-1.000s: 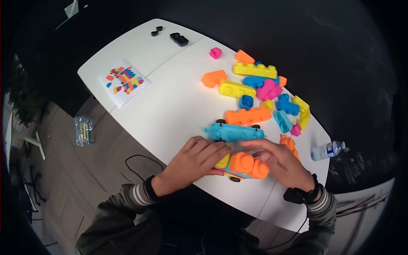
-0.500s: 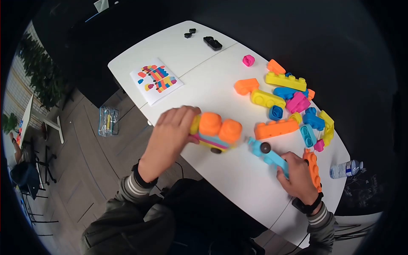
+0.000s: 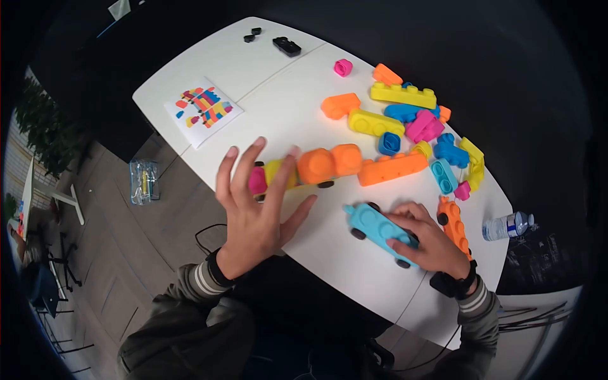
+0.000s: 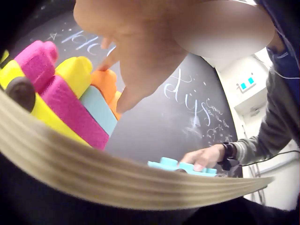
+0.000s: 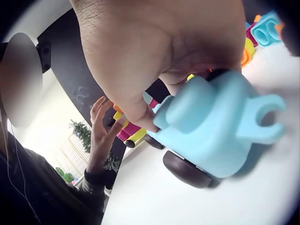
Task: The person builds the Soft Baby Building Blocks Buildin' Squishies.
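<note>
My right hand [image 3: 434,244] grips the blue car [image 3: 373,225], lower right of centre, its long axis aimed up-left at the colourful car [image 3: 320,166] mid-frame; my left hand [image 3: 252,225], nearer that one, is splayed wide.

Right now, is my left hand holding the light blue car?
No, your right hand grips the light blue car, while your left hand has its fingers spread.
</note>
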`<state>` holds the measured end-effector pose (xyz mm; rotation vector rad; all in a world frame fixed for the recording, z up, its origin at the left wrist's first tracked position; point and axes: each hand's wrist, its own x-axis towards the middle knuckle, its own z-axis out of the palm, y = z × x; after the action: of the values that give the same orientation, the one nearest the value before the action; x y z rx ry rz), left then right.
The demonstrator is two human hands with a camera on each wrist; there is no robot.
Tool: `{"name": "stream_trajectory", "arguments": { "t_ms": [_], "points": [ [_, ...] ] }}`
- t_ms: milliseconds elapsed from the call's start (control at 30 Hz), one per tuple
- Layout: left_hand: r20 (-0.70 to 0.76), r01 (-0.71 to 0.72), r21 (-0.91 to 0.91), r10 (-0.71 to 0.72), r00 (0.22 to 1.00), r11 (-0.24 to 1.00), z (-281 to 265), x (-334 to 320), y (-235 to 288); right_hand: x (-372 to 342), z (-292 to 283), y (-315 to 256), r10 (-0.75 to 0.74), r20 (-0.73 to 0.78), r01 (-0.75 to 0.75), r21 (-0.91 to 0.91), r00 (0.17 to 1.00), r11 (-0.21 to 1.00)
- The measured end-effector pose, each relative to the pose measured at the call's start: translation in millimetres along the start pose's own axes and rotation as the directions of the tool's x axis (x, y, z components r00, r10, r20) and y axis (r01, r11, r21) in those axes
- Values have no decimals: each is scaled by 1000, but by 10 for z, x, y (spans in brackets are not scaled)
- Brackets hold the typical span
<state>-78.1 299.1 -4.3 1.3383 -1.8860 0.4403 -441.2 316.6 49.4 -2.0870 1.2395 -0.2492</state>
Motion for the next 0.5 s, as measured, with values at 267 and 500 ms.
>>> {"name": "stream_trajectory", "arguments": {
  "t_ms": [267, 500],
  "points": [
    [213, 110, -364, -33, 977, 925, 237, 118, -120, 116, -156, -98, 28, 13, -27, -62, 1000, 998],
    [242, 163, -339, -81, 967, 926, 205, 120, -232, 387, -393, 160, -185, -286, 48, -428, 940, 903]
  ]
}}
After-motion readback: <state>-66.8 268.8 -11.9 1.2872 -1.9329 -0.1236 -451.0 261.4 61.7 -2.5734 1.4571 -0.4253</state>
